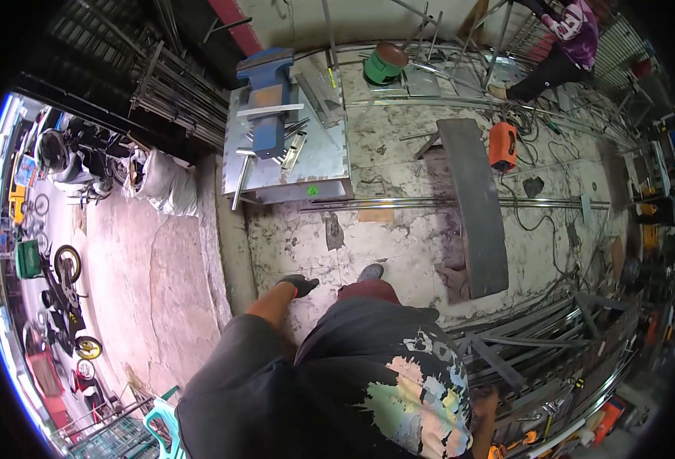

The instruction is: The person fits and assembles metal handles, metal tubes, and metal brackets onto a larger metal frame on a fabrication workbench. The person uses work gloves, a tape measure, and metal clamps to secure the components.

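Note:
My left hand, in a dark glove, hangs at my left side above the stained floor. Its fingers look loosely extended, with nothing visible in them. Down at the lower right, my right hand is beside my shirt, close to a pile of metal bars and tubes. Its fingers are partly hidden, so I cannot make out a grip or whether it touches the metal. Ahead of me, a blue bench vise is mounted on a metal-topped workbench. A light flat bar lies across the vise.
A long dark bench stands ahead to the right, beside an orange machine with cables. Long shiny tubes lie across the floor. Another person is at the far right, past a green bucket. Motorcycles stand outside left.

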`<state>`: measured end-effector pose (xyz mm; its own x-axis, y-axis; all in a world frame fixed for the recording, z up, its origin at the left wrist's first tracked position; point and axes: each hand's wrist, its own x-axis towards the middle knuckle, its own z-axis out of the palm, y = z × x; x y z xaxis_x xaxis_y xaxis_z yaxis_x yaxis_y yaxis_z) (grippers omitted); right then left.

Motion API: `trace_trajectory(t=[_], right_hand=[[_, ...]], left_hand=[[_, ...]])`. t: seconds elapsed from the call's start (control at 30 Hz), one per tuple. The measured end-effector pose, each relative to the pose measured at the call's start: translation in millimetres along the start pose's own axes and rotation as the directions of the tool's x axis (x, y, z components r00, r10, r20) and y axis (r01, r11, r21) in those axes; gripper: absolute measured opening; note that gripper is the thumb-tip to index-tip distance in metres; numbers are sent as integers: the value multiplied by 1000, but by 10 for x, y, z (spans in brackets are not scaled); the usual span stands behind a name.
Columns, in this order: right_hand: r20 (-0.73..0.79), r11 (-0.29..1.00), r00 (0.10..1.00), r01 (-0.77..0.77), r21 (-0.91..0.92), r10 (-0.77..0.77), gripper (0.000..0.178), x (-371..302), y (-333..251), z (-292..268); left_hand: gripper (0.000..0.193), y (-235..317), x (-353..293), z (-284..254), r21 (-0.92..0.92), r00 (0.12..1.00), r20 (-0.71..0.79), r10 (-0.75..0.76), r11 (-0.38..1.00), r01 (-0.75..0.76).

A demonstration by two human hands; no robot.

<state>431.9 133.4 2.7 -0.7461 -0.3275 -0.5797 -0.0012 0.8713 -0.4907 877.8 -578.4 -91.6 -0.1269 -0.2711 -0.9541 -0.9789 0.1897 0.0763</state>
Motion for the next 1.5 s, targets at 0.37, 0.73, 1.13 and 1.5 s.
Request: trace_trajectory(t=[0.37, 0.73, 1.13, 1.5], right_hand=[[173, 982, 985, -26, 185, -7, 6, -50, -1414, 337], [-33, 989, 990, -132, 69, 134, 9, -462, -41, 299], [-7, 903, 907, -421, -84, 421, 51, -848, -1171, 869], [614, 593, 600, -765, 251, 513, 28, -1281, -816, 892]], left_hand=[[107, 149, -12, 157, -153, 997, 58, 54, 987, -44], [91, 489, 228, -131, 32, 985, -85, 149, 989, -147], [90, 647, 579, -357, 335, 980, 8, 197, 923, -188], [84, 1961, 343, -640, 383, 926, 165, 341, 843, -379]])
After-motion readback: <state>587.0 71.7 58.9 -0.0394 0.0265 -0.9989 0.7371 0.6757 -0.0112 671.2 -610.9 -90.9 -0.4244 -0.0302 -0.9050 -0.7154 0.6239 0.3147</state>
